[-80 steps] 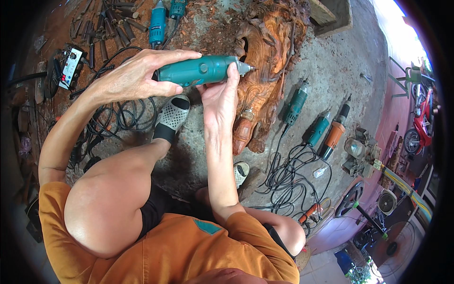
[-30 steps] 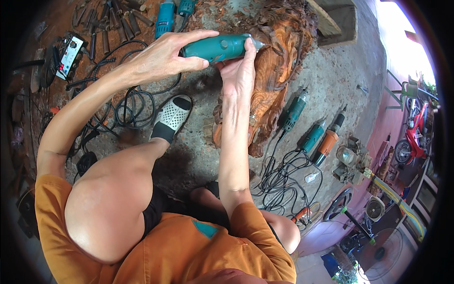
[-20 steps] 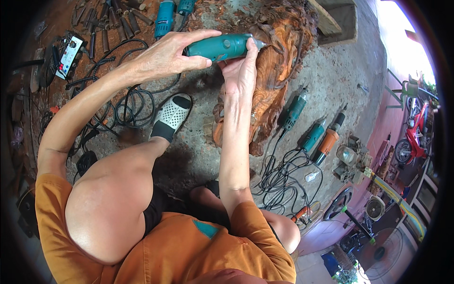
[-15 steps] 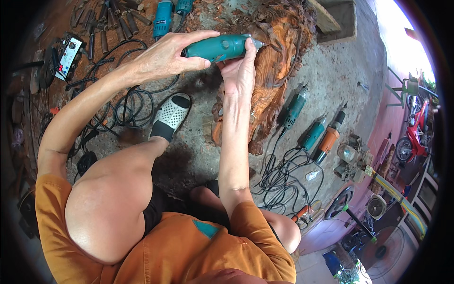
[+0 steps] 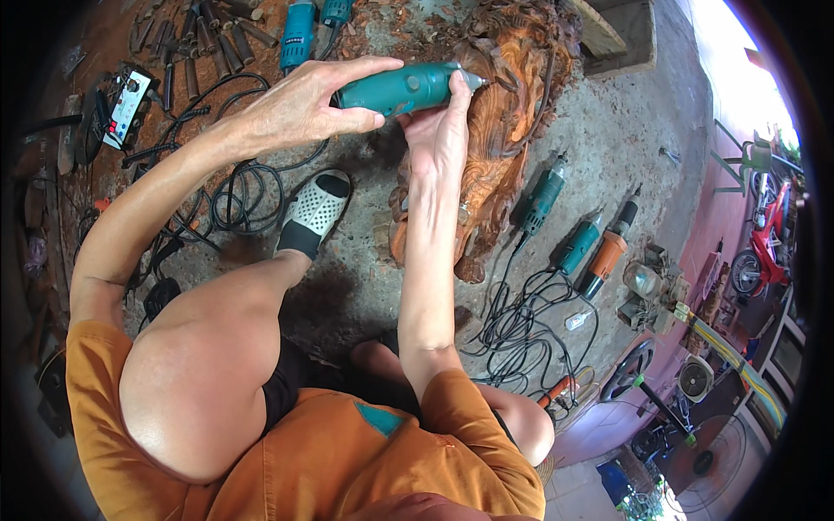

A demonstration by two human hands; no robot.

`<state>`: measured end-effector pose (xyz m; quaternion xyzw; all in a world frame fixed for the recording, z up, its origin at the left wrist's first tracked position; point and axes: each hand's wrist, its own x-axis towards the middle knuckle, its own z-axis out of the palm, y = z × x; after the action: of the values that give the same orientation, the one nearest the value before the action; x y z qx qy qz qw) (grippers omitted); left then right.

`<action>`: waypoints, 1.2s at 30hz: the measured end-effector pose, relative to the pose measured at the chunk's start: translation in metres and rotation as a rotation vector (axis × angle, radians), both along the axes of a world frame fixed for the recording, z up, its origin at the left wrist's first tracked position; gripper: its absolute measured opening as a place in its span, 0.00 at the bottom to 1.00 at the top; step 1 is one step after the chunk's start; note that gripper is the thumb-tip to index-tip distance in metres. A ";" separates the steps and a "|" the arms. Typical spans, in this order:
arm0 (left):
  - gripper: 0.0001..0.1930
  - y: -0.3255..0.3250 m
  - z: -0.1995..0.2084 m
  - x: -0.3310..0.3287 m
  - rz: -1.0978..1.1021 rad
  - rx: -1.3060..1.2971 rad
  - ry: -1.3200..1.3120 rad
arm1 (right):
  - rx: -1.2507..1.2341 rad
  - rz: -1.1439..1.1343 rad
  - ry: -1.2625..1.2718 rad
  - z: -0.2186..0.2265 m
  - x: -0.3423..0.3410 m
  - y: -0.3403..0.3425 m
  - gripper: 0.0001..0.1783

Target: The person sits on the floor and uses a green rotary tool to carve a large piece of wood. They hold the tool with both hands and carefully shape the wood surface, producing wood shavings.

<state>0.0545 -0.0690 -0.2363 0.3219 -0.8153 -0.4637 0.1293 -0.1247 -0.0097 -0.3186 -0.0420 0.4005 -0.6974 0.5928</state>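
A teal die grinder [image 5: 395,89] lies across both my hands, its narrow silver nose pointing right. My left hand [image 5: 317,94] is wrapped round its rear end, thumb below and fingers above. From underneath, my right hand [image 5: 436,130] grips the front part near the nose, thumb up along the side. The tip meets or nearly meets a carved brown wooden sculpture [image 5: 508,113] with deep wavy grooves; I cannot tell whether it touches. My right forearm hides part of the carving's lower left side.
Right of the carving lie a teal grinder [image 5: 546,195], another teal tool [image 5: 579,243] and an orange one [image 5: 605,260] beside tangled black cords [image 5: 530,330]. At upper left are a blue power tool [image 5: 297,39], several chisels [image 5: 230,52] and a white control box [image 5: 128,108]. A wooden box [image 5: 638,39] stands beyond.
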 end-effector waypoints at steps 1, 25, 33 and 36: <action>0.35 0.000 0.000 0.000 -0.008 -0.001 -0.001 | -0.001 -0.006 -0.005 0.000 0.000 0.002 0.28; 0.37 0.006 0.016 0.004 -0.096 -0.002 -0.049 | -0.020 -0.029 -0.064 0.008 0.009 0.026 0.27; 0.38 0.008 0.027 0.009 -0.123 0.032 -0.116 | 0.009 -0.050 -0.086 0.010 0.018 0.034 0.26; 0.38 0.009 0.028 0.009 -0.139 0.024 -0.101 | 0.013 -0.062 -0.093 0.013 0.020 0.035 0.25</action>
<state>0.0636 -0.0600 -0.2086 0.2889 -0.8355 -0.4646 0.0515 -0.1051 0.0255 -0.3055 0.0066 0.3780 -0.7140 0.5893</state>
